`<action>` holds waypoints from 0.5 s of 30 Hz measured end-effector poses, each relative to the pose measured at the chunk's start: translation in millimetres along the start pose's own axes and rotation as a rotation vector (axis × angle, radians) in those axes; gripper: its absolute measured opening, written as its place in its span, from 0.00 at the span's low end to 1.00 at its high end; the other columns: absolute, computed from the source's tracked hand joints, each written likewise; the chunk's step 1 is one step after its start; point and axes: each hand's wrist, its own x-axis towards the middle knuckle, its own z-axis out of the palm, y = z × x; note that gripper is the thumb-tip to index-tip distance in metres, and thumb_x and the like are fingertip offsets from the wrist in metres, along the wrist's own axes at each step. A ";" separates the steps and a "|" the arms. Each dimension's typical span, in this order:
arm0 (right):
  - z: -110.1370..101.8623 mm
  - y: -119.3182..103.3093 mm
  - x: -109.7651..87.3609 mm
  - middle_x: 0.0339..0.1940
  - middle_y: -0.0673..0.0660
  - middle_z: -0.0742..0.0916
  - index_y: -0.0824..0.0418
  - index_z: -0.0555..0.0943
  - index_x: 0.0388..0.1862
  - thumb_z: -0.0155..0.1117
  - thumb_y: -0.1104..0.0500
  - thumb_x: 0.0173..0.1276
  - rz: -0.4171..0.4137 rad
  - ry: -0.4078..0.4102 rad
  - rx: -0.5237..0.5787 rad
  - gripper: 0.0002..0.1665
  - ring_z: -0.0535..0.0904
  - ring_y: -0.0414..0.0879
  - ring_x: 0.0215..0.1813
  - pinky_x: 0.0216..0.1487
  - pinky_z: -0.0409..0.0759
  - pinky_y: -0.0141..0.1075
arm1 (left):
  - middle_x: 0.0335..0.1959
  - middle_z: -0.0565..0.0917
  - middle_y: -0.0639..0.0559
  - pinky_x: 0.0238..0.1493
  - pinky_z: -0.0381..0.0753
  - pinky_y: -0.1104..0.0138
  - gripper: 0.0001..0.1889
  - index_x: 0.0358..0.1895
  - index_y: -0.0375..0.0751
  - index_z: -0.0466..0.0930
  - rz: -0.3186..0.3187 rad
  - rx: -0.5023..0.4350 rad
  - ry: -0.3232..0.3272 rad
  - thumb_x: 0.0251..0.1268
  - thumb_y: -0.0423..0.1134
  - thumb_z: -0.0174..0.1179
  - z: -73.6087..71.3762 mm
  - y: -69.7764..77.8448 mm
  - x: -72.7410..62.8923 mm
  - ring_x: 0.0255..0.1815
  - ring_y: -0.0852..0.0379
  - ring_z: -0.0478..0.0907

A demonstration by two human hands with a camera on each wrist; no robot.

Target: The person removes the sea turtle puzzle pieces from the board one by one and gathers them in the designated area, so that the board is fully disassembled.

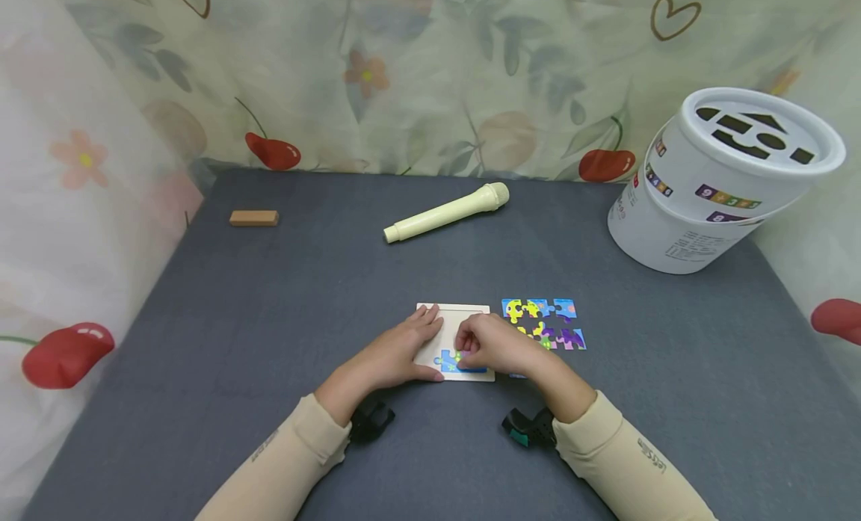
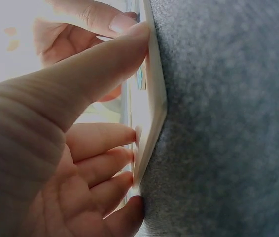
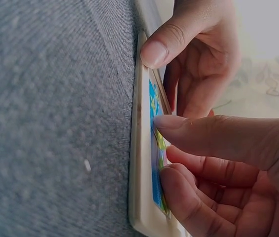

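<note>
A small pale puzzle tray (image 1: 464, 309) lies flat on the table, with blue jigsaw pieces (image 1: 447, 362) in its near part. My left hand (image 1: 403, 347) rests on the tray's left side, fingers spread and fairly straight, thumb on the near edge. Over the tray's near right part, my right hand (image 1: 496, 341) has curled fingers and thumb on a puzzle piece (image 3: 161, 143), which they seem to pinch; the fingers hide much of it. Just right of the tray lie several loose puzzle pieces (image 1: 566, 309), blue, yellow and purple, partly covered by the right hand and wrist.
Farther back lies a cream toy microphone (image 1: 444, 213). A small wooden block (image 1: 253, 218) is at the far left. At the back right stands a white bucket (image 1: 699, 207) with a shape-hole lid. Patterned curtains (image 1: 430, 80) border the dark grey table (image 1: 303, 282).
</note>
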 end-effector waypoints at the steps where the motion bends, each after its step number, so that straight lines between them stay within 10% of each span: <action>1: 0.1 0.2 0.0 0.21 0.51 0.79 0.65 0.80 0.28 0.71 0.65 0.52 0.003 -0.002 0.004 0.08 0.71 0.36 0.25 0.28 0.71 0.26 | 0.73 0.52 0.37 0.73 0.52 0.52 0.43 0.68 0.28 0.59 -0.001 0.000 0.000 0.52 0.46 0.68 0.2 -0.2 0.1 0.75 0.40 0.44; 15: 0.7 4.3 1.5 0.21 0.51 0.79 0.64 0.79 0.27 0.71 0.65 0.52 -0.012 -0.008 0.010 0.08 0.71 0.36 0.24 0.27 0.70 0.26 | 0.73 0.52 0.37 0.73 0.51 0.52 0.43 0.68 0.28 0.59 -0.006 -0.009 -0.001 0.51 0.46 0.69 -0.1 0.1 0.7 0.75 0.40 0.44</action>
